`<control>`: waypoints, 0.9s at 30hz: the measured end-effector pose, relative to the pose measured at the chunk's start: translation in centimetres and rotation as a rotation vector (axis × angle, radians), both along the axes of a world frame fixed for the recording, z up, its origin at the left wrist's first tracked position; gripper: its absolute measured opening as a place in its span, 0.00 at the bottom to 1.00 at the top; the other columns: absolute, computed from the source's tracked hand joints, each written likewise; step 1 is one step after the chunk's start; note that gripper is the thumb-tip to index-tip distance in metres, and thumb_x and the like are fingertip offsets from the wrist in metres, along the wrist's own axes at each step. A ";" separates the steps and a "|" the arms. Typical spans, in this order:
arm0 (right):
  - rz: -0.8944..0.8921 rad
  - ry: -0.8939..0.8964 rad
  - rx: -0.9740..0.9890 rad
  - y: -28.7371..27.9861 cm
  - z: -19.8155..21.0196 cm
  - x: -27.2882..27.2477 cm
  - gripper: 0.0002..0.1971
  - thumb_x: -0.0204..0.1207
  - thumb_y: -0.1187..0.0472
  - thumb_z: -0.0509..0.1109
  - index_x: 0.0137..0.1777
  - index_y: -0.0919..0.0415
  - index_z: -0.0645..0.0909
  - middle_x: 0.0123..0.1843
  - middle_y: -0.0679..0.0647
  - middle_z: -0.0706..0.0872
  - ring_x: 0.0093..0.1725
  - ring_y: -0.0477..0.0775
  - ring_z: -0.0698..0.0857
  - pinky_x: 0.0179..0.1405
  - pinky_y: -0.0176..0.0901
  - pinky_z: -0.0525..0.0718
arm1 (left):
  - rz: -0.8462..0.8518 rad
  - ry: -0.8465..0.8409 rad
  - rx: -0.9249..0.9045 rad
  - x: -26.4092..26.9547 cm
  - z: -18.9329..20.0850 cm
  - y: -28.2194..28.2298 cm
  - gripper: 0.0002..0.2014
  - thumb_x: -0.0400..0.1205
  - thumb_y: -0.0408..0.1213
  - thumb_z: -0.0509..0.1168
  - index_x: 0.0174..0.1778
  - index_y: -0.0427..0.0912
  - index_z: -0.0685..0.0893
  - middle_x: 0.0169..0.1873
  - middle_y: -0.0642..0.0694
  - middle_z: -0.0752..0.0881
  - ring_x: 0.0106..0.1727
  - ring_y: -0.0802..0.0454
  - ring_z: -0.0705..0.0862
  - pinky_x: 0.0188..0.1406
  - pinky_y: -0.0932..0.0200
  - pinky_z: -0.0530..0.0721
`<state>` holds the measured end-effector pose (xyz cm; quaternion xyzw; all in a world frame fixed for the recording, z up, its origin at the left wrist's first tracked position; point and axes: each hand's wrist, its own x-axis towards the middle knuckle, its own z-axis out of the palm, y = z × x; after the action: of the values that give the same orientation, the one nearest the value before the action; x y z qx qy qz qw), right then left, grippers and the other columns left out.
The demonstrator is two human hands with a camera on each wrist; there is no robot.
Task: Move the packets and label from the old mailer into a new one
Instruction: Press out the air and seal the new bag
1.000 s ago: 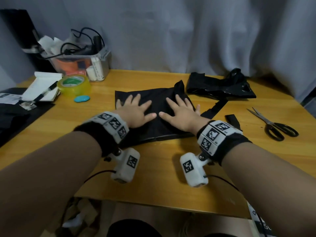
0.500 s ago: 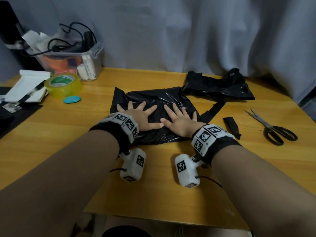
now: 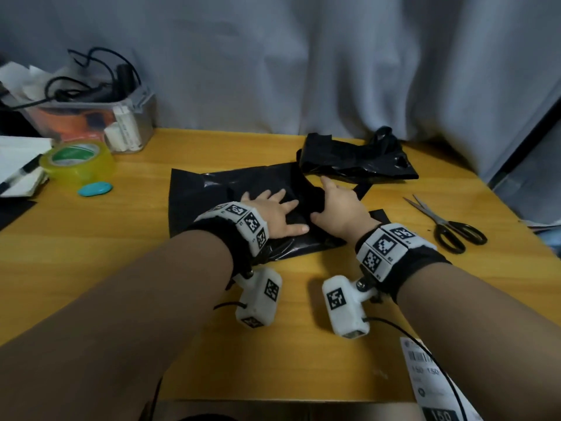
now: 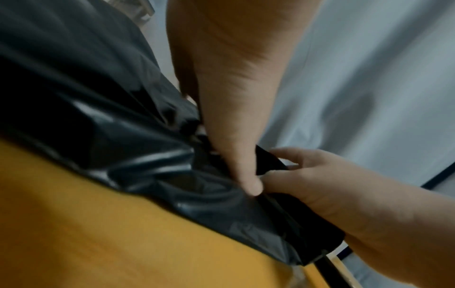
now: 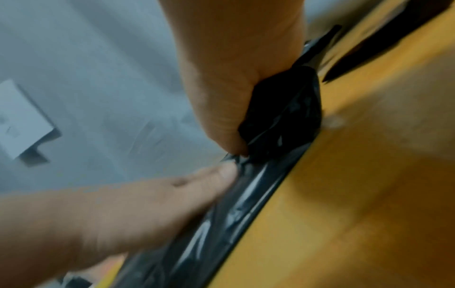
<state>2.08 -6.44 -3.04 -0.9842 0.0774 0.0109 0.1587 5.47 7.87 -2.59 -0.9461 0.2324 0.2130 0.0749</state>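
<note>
A flat black mailer [image 3: 206, 196] lies in the middle of the wooden table [image 3: 106, 253]. My left hand [image 3: 273, 214] presses on it with straight, spread fingers. My right hand [image 3: 337, 208] grips the mailer's right end, with the black flap [image 4: 268, 161] bunched between thumb and curled fingers. In the right wrist view the black plastic [image 5: 283, 120] sits crumpled in that fist [image 5: 234, 87]. A crumpled black mailer [image 3: 358, 161] lies behind at the back right. A white printed label [image 3: 425, 378] lies at the table's near right edge. No packets show.
Scissors [image 3: 449, 229] lie to the right, and a cut black strip [image 3: 378, 215] sits by my right wrist. At the back left stand a clear box of cables [image 3: 91, 117], a yellow tape roll [image 3: 76, 159], a blue oval [image 3: 94, 189] and a notepad with pen [image 3: 18, 168].
Both hands were pressing flat on the mailer. My right hand has since shifted to the mailer's right end and closed on its flap. The left hand stays flat.
</note>
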 end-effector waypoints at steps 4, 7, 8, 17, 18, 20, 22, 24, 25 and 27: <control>-0.064 -0.054 0.113 -1.0 0.5 -0.4 0.27 0.75 0.64 0.67 0.75 0.60 0.69 0.64 0.61 0.83 0.64 0.62 0.81 0.59 0.52 0.83 | 0.037 0.029 -0.005 -0.2 0.0 0.9 0.42 0.73 0.74 0.50 0.81 0.63 0.47 0.83 0.54 0.41 0.82 0.36 0.47 0.75 0.28 0.56; -0.094 -0.028 0.245 -1.4 0.9 -0.6 0.14 0.76 0.66 0.68 0.62 0.65 0.82 0.53 0.61 0.87 0.54 0.60 0.85 0.50 0.50 0.86 | 0.040 0.022 0.036 -0.1 0.7 2.5 0.44 0.70 0.75 0.54 0.80 0.62 0.51 0.82 0.51 0.47 0.79 0.34 0.55 0.72 0.32 0.67; -0.104 -0.021 0.309 -1.5 0.9 -0.7 0.08 0.76 0.66 0.70 0.53 0.67 0.84 0.46 0.61 0.87 0.47 0.58 0.86 0.42 0.48 0.86 | 0.060 0.016 0.096 -0.2 0.9 3.0 0.44 0.70 0.75 0.54 0.80 0.61 0.50 0.82 0.50 0.47 0.78 0.32 0.56 0.71 0.32 0.68; -0.083 0.075 0.432 -0.8 0.1 -1.9 0.07 0.72 0.62 0.75 0.40 0.63 0.80 0.36 0.58 0.83 0.39 0.59 0.83 0.37 0.47 0.81 | 0.129 0.006 -0.058 -1.5 2.7 6.8 0.34 0.79 0.68 0.49 0.78 0.53 0.65 0.76 0.42 0.67 0.73 0.41 0.70 0.69 0.47 0.72; -0.088 0.044 0.396 -0.7 0.0 -1.9 0.07 0.73 0.62 0.74 0.39 0.63 0.80 0.36 0.59 0.83 0.40 0.60 0.84 0.39 0.49 0.82 | 0.148 0.007 -0.024 -1.4 2.7 7.4 0.35 0.77 0.70 0.50 0.78 0.58 0.64 0.78 0.44 0.63 0.76 0.40 0.66 0.72 0.43 0.69; -0.098 0.001 0.395 -0.6 -0.2 -2.0 0.09 0.73 0.61 0.74 0.36 0.61 0.79 0.36 0.58 0.83 0.41 0.59 0.84 0.42 0.49 0.83 | 0.202 0.047 0.060 -1.5 2.6 8.6 0.39 0.73 0.74 0.53 0.79 0.64 0.57 0.80 0.46 0.56 0.80 0.40 0.59 0.76 0.39 0.62; -0.106 0.022 0.433 -0.6 -0.2 -2.2 0.11 0.71 0.58 0.76 0.34 0.58 0.77 0.34 0.54 0.82 0.39 0.55 0.82 0.41 0.46 0.81 | 0.266 0.098 0.043 -1.7 2.8 9.5 0.43 0.73 0.73 0.55 0.81 0.61 0.51 0.81 0.43 0.54 0.81 0.41 0.58 0.78 0.42 0.61; -0.113 0.077 0.439 -0.8 -0.1 -2.6 0.10 0.70 0.57 0.78 0.38 0.59 0.79 0.35 0.53 0.83 0.39 0.53 0.82 0.41 0.45 0.81 | 0.326 0.115 0.039 -1.7 3.0 10.4 0.45 0.72 0.73 0.54 0.82 0.60 0.47 0.81 0.41 0.52 0.81 0.40 0.58 0.78 0.43 0.62; -0.117 0.099 0.422 -0.9 -0.1 -2.7 0.09 0.69 0.58 0.78 0.40 0.60 0.81 0.37 0.54 0.84 0.39 0.54 0.83 0.41 0.46 0.82 | 0.354 0.121 0.066 -1.8 3.1 10.7 0.45 0.72 0.74 0.53 0.82 0.60 0.45 0.82 0.41 0.52 0.81 0.39 0.58 0.78 0.43 0.62; -0.136 0.112 0.399 -1.2 0.0 -2.9 0.09 0.70 0.60 0.78 0.45 0.62 0.83 0.40 0.57 0.86 0.41 0.56 0.85 0.39 0.46 0.85 | 0.394 0.136 0.143 -2.1 2.9 11.0 0.45 0.72 0.75 0.49 0.82 0.60 0.44 0.81 0.41 0.53 0.80 0.38 0.60 0.76 0.44 0.64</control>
<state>-0.82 -7.68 -3.09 -0.9237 0.1486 0.0702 0.3462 3.36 18.91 0.34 -0.9490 0.0318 0.3027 0.0827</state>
